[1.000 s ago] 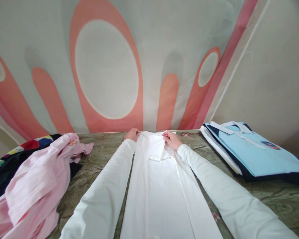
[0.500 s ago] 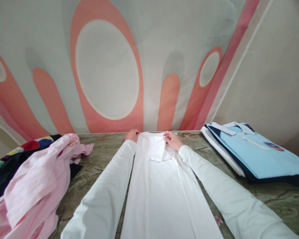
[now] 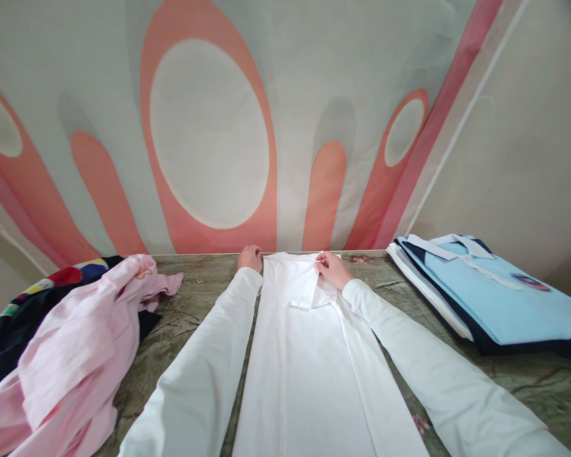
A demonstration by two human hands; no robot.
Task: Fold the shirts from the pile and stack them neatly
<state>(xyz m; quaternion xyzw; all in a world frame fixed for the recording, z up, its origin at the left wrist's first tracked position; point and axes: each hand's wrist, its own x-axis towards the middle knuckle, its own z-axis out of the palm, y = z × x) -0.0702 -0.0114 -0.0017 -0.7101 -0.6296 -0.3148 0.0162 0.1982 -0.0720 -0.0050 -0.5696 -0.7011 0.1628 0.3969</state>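
Observation:
A white garment (image 3: 328,374), folded into a long strip, stretches from the near edge of view to the table's far edge. At its far end a collar-like flap (image 3: 302,285) lies folded over. My right hand (image 3: 334,269) is closed, thumb and fingertips pinching the flap's right edge. My left hand (image 3: 250,258) rests just left of the garment's far left corner, with a small gap between them. Its fingers are loosely bent, hold nothing visible and are partly hidden behind the hand.
Left on the wood-patterned table (image 3: 190,285) lie a loose pink garment (image 3: 76,355) and a black garment with coloured patches (image 3: 9,349). To the right sits a stack of folded clothes, a light blue top (image 3: 499,292) uppermost. A patterned wall (image 3: 290,127) stands behind the table.
My left hand has come away slightly from the garment's far left corner. My right hand keeps its pinch on the flap. The view has shifted a little.

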